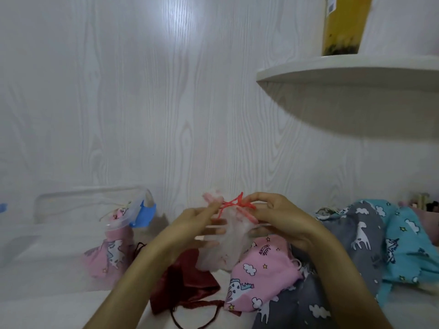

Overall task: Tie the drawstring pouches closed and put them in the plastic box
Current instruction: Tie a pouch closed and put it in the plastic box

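Observation:
I hold a sheer white pouch [225,243] up in front of me, above the table. My left hand [194,224] pinches its red drawstring [234,204] near the gathered neck. My right hand [280,217] pinches the other end of the string, which crosses between my fingertips. The clear plastic box [78,205] with blue clips stands at the left, and a pink unicorn pouch [111,255] sits inside it. On the table below lie a dark red satin pouch [187,286] and a pink unicorn pouch [259,274].
Grey [349,236] and turquoise [408,248] unicorn pouches are heaped at the right. A white corner shelf [351,72] with a yellow container [344,24] juts out from the wall at the upper right. The white wood-grain wall stands close behind.

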